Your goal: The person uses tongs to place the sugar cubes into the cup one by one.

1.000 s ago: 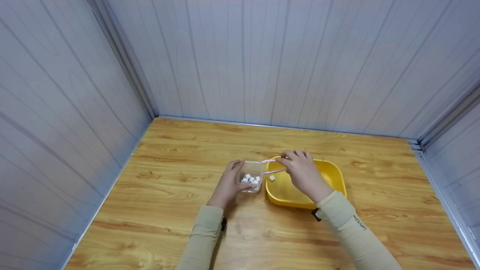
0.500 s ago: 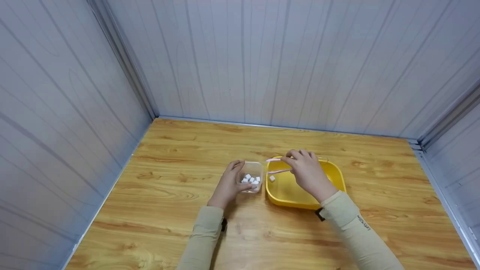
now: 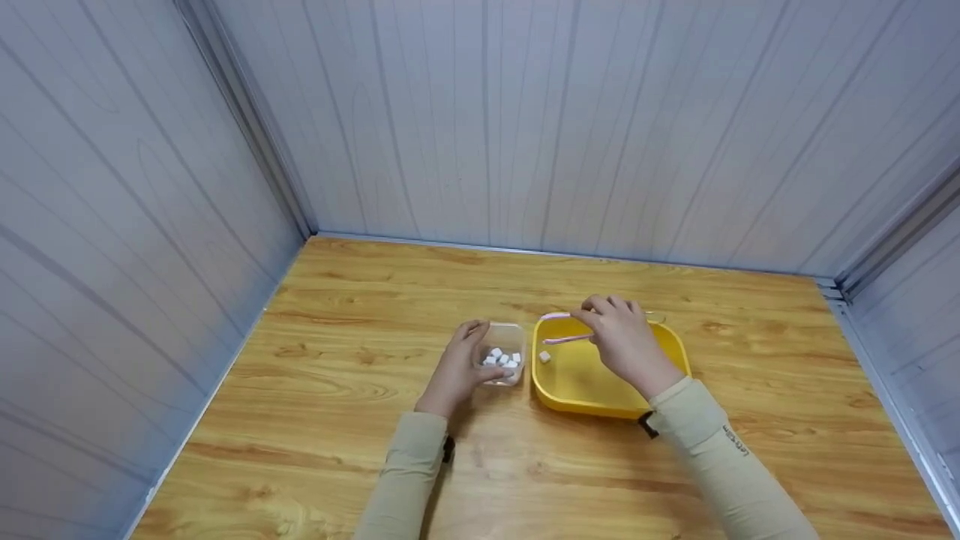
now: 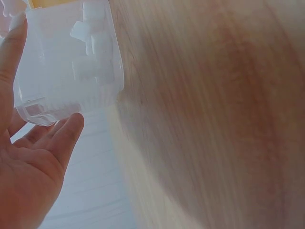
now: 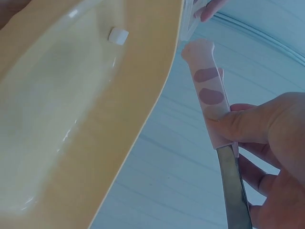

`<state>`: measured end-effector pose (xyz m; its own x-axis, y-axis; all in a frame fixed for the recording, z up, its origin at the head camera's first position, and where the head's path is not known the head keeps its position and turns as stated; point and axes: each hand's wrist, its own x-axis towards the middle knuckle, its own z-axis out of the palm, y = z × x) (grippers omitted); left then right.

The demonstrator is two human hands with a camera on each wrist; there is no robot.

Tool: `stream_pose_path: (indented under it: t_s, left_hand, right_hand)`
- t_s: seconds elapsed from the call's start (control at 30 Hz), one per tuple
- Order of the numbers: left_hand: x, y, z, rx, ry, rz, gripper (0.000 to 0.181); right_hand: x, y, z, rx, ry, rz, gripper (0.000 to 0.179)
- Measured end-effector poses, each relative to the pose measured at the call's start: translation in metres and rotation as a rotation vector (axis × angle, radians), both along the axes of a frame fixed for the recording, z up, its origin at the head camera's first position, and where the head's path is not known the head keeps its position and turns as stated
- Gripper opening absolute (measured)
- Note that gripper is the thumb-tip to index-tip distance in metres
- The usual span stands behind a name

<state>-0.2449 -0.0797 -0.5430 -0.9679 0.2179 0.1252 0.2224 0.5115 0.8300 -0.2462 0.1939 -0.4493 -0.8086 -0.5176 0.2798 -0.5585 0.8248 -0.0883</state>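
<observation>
My left hand holds a small clear plastic box, thumb on the near side and fingers on the far side. Several white cubes lie in the box. Over the yellow basin, my right hand grips a pair of tongs with pink ends and metal arms. The pink tips stand apart, and I see nothing between them. One white cube sits in the basin, near its left side. In the right wrist view, my right thumb presses on the pink part.
The box and basin stand side by side on a wood-grain table. Pale panelled walls rise behind and on both sides of the table. The basin's raised rim lies between the box and the loose cube.
My right hand has drawn the tongs to the right, from the box's edge to above the basin. My left hand, the box and the cubes have stayed put.
</observation>
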Motion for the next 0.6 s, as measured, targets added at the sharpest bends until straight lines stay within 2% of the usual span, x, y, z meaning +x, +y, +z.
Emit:
stream_pose_path:
  t_s: [0.3, 0.6]
  left_hand:
    - [-0.001, 0.001, 0.002, 0.013, -0.029, -0.006, 0.091]
    - [0.000, 0.001, 0.000, 0.011, -0.017, 0.006, 0.093]
  right_hand:
    - [-0.007, 0.006, 0.000, 0.044, -0.021, -0.026, 0.041]
    - [-0.013, 0.009, -0.010, 0.059, -0.110, -0.050, 0.041]
